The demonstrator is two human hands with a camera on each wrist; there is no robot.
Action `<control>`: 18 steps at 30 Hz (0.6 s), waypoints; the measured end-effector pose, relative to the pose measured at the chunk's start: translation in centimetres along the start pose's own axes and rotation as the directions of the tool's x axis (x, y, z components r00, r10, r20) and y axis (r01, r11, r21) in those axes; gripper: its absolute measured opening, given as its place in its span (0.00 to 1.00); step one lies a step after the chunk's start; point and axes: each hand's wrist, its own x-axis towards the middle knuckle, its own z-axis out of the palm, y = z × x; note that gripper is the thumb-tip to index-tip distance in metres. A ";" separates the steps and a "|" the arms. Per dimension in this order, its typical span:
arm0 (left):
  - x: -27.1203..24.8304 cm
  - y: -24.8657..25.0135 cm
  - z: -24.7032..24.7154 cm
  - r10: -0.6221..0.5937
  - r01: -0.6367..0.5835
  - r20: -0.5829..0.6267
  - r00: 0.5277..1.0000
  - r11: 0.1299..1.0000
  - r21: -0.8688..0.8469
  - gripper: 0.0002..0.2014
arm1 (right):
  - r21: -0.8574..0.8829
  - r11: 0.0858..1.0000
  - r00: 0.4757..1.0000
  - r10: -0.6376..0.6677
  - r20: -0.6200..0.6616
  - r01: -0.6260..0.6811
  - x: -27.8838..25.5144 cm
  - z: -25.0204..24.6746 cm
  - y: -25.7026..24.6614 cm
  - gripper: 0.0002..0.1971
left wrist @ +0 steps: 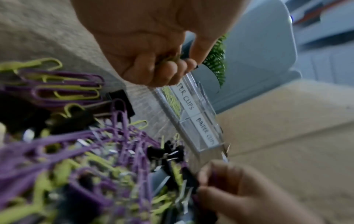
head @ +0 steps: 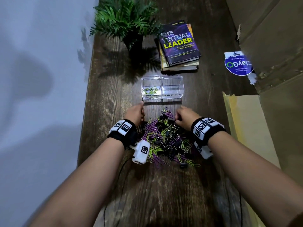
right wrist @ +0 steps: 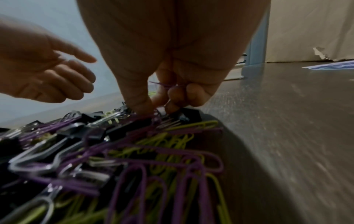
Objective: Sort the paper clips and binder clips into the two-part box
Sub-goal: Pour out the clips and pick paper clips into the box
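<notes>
Mixed pile [head: 165, 138] of purple and green paper clips and black binder clips on surface [head: 164, 190], at 6 o'clock of two-part box [head: 162, 87]. Green paper clips [head: 151, 90] in box's left part; right part bare. Left hand [left wrist: 145, 50] fingers curled, gripping green paper clips. Right hand [right wrist: 172, 63] fingers pinching purple paper clip [right wrist: 164, 85] at pile's 12 o'clock edge.

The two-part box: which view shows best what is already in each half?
The head view: the two-part box is seen from above, green paper clips in the half labelled paper clips, the binder clips half bare. The left wrist view shows it sideways and partly behind the left hand. The right wrist view misses it.
</notes>
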 end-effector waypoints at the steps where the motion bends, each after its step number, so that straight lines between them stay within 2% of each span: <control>1: 0.2 -0.3 0.0 0.042 -0.036 -0.032 0.999 0.985 0.171 0.21 | 0.038 0.999 1.000 0.015 -0.007 -0.015 -0.2 -0.1 0.0 0.02; 3: 0.1 -0.9 0.1 0.131 -0.098 -0.037 0.991 0.875 0.474 0.21 | 0.166 0.985 0.997 0.063 -0.031 -0.057 -0.5 -0.5 0.3 0.05; 5: -0.5 -1.3 0.3 0.219 -0.166 0.023 0.975 0.663 0.730 0.15 | 0.276 0.956 0.991 0.122 -0.054 -0.103 -0.8 -1.2 0.7 0.10; 7: -1.3 -1.6 0.5 0.247 -0.209 0.087 0.965 0.528 0.823 0.12 | 0.402 0.904 0.982 0.181 -0.053 -0.145 -1.1 -1.6 0.8 0.13; 10: -1.8 -2.2 1.0 0.261 -0.241 0.131 0.956 0.450 0.860 0.19 | 0.617 0.762 0.968 0.251 -0.005 -0.194 -1.1 -1.8 0.5 0.11; 14: -2.0 -2.3 2.2 0.280 -0.276 0.174 0.944 0.381 0.883 0.15 | 0.666 0.710 0.971 0.216 0.100 -0.226 -1.2 -1.0 -1.0 0.11; 16: -1.9 -2.2 2.4 0.255 -0.271 0.180 0.950 0.394 0.878 0.14 | 0.595 0.774 0.976 0.185 0.111 -0.215 -1.3 -0.3 -1.9 0.11; 18: -1.7 -2.0 2.5 0.227 -0.270 0.195 0.954 0.377 0.886 0.13 | 0.440 0.880 0.983 0.174 0.055 -0.180 -1.0 0.6 -2.5 0.08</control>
